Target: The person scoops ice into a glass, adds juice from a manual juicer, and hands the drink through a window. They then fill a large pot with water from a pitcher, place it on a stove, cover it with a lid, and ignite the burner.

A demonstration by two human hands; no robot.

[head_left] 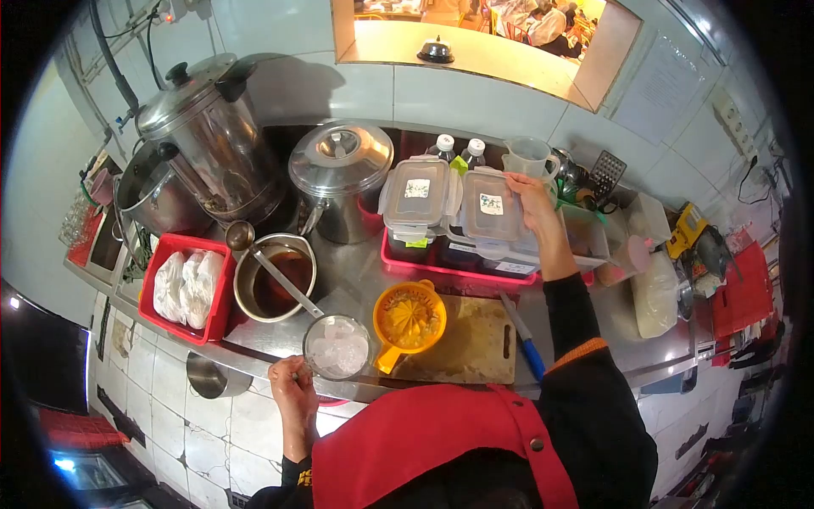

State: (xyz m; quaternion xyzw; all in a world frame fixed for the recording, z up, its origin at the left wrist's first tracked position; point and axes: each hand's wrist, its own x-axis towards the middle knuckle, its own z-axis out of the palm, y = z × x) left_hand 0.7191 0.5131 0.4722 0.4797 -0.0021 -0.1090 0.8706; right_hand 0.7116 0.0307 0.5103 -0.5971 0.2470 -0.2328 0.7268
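My left hand (292, 392) is closed at the near counter edge, beside a glass of ice (337, 346), apparently holding its handle, which is hidden. My right hand (534, 202) reaches forward and grips the right edge of a clear lidded container (492, 222) with a white label. Another lidded container (415, 209) sits left of it; both are above a pink tray (407, 265). A yellow citrus juicer (410, 317) stands right of the glass, partly over a cutting board (475, 360). A ladle (275, 273) lies across a pot of brown liquid (273, 295).
At the left stand a tall metal urn (212, 136) and a red basket (222, 293) with white bags. A lidded steel pot (342, 182) is behind the glass. A blue-handled knife (527, 343) lies right of the board. Bottles (473, 153) and a measuring jug (529, 157) line the back.
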